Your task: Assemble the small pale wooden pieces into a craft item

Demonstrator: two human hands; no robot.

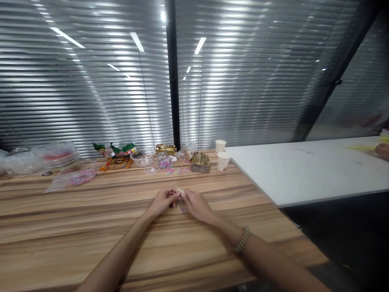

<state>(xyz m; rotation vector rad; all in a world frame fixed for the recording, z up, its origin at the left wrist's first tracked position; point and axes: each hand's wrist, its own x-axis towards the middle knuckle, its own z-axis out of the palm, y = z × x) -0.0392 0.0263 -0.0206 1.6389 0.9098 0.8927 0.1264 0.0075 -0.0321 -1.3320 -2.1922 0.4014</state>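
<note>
Over the middle of the wooden table [91,243], my left hand [164,200] and my right hand [197,205] meet with fingers bent together. Between their fingertips is a small pale, pinkish thing [180,192], too small and too covered to name; it could be the gathered top of a little clear bag. Just below hangs or lies a small patch of pink and white bits [182,210]. Whether that patch belongs to the held thing, I cannot tell. Both hands are closed on the pale thing. A beaded bracelet [242,240] circles my right wrist.
Along the back are stacked plastic lids [57,156], pink-and-white pieces in clear plastic [82,177], green snack packets [117,150], a clear bowl [142,158], gold foil bags [200,162] and paper cups [223,161]. A white table [316,170] adjoins at right; another person's hand [382,151] shows there.
</note>
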